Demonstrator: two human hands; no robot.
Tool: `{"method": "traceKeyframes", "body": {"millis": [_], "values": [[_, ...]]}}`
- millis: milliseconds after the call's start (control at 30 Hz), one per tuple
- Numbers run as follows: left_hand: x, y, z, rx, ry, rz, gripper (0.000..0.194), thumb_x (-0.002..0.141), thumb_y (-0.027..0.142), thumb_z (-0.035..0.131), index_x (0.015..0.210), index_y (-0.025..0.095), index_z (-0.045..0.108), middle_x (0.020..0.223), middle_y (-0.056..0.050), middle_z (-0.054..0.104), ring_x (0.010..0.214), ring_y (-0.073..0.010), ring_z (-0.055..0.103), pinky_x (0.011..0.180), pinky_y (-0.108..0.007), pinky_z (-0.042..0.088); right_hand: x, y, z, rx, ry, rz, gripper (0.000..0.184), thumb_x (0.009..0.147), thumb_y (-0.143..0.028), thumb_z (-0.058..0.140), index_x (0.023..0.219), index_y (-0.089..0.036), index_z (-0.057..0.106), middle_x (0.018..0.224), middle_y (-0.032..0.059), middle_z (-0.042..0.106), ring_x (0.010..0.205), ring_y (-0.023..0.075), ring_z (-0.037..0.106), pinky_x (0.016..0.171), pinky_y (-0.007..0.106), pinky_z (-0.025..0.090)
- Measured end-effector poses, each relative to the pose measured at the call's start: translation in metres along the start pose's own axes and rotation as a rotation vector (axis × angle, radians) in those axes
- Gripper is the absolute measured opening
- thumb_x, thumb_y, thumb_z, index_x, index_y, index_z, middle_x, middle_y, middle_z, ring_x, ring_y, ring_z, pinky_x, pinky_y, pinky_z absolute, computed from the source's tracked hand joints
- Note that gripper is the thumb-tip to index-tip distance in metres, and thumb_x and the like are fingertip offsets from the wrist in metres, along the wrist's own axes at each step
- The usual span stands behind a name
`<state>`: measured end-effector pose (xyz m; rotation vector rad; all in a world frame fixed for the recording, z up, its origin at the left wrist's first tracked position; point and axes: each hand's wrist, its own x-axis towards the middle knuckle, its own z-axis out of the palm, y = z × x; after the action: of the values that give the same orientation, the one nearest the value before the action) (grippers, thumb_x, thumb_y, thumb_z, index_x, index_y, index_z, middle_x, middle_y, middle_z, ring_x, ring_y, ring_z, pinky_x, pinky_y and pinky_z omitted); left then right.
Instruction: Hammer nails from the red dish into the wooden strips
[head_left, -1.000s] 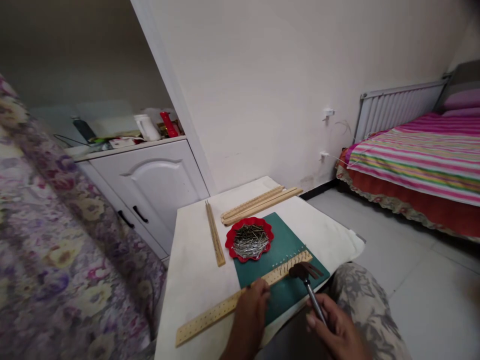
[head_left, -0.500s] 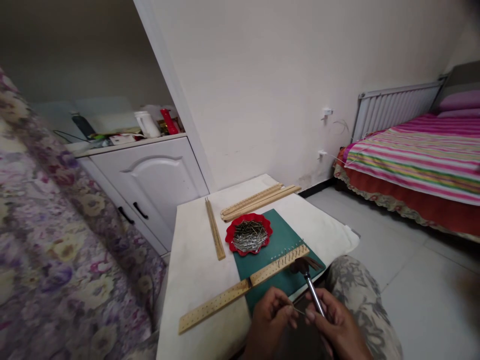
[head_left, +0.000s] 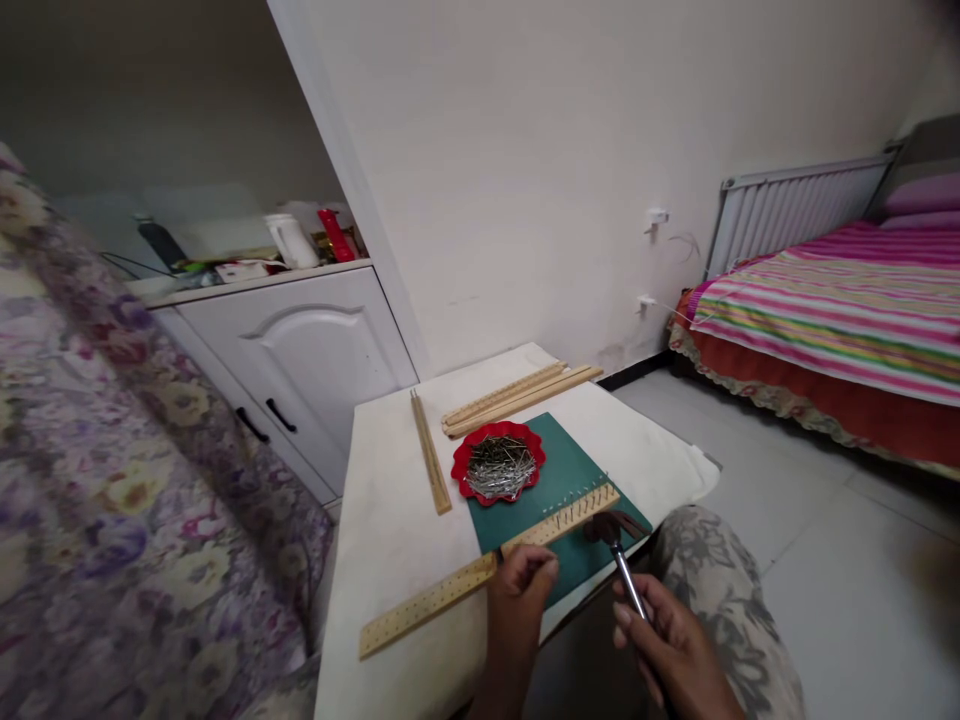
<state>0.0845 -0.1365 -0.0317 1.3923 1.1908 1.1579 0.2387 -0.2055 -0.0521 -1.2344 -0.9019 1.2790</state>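
Cream-topped table [head_left: 390,500] | perforated wooden strip [head_left: 427,606] slanting away rightward across green mat [head_left: 574,455] | left hand [head_left: 517,588] nearer, at mid-strip, curled, contents I can't tell | right hand [head_left: 667,640] clenching hammer [head_left: 630,582], head beside nailed end

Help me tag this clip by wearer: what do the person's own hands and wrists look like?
The left hand and right hand are bare, without gloves. No sleeve, watch or bracelet shows at either wrist; the fingers are too blurred to rule out rings.
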Motion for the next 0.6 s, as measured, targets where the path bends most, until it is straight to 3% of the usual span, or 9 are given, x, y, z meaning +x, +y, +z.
{"method": "traceKeyframes", "body": {"millis": [100, 200, 600], "values": [[0.024, -0.001, -0.004, 0.239, 0.066, 0.155, 0.016, 0.076, 0.030, 0.058, 0.070, 0.017, 0.064, 0.070, 0.000, 0.058, 0.067, -0.0140, 0.055, 0.063, -0.023, 0.041, -0.002, -0.004, 0.000, -0.006, 0.009, 0.003, 0.039, 0.076, -0.055, 0.060, 0.090, -0.021, 0.050, 0.054, -0.0082, 0.057, 0.025, 0.0020, 0.034, 0.027, 0.013, 0.022], [0.038, -0.008, 0.000, 0.350, 0.062, 0.198, 0.017, 0.079, 0.029, 0.054, 0.073, 0.018, 0.064, 0.072, 0.000, 0.058, 0.068, -0.0140, 0.056, 0.063, -0.023, 0.041, -0.003, -0.002, 0.001, -0.009, 0.012, 0.016, 0.040, 0.075, -0.057, 0.060, 0.090, -0.021, 0.049, 0.053, -0.0086, 0.056, 0.024, 0.0013, 0.033, 0.027, 0.012, 0.021], [0.044, -0.018, 0.007, 0.458, 0.064, 0.232, 0.018, 0.082, 0.026, 0.050, 0.074, 0.018, 0.064, 0.076, 0.000, 0.060, 0.072, -0.0134, 0.057, 0.066, -0.023, 0.042, -0.003, -0.001, -0.006, -0.028, -0.009, 0.036, 0.040, 0.075, -0.057, 0.059, 0.089, -0.020, 0.051, 0.052, -0.0093, 0.055, 0.024, 0.0013, 0.033, 0.026, 0.013, 0.022]]}}
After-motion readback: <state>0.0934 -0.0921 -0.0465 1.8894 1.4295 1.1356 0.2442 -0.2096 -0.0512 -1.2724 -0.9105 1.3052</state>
